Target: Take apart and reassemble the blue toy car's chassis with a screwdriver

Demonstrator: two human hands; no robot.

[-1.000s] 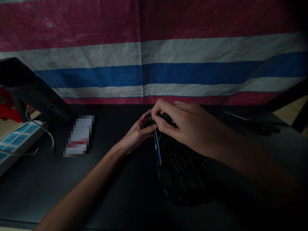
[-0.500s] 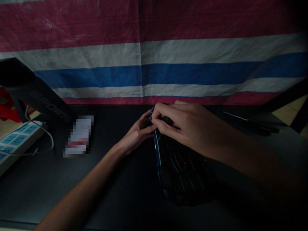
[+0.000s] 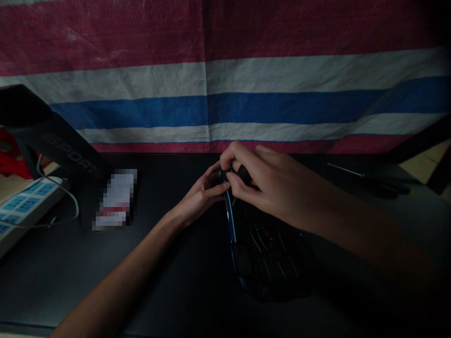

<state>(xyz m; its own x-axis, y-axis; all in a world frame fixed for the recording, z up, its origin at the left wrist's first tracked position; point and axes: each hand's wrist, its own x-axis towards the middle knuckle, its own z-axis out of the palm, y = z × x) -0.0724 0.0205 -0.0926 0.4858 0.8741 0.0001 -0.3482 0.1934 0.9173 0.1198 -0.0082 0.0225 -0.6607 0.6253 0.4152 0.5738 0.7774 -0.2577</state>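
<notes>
A dark toy car with a blue side edge seems to lie underside up on the table, a small red spot at its middle. At its far left corner, my left hand grips the blue edge between thumb and fingers. My right hand arches over the same end, thumb and index finger curled close together. Under these fingers shows a rounded black piece, perhaps a wheel. What the right fingertips pinch is hidden. Deep shadow covers the car's right side.
A screwdriver lies at the right back of the black table. To the left are a blurred-out white packet, a power strip with a cable and a dark post marked SPORT. A striped sheet hangs behind.
My right index finger has lifted and bent higher, and its knuckles have risen slightly. The thumb has shifted slightly right. My left hand and the toy car stay in place.
</notes>
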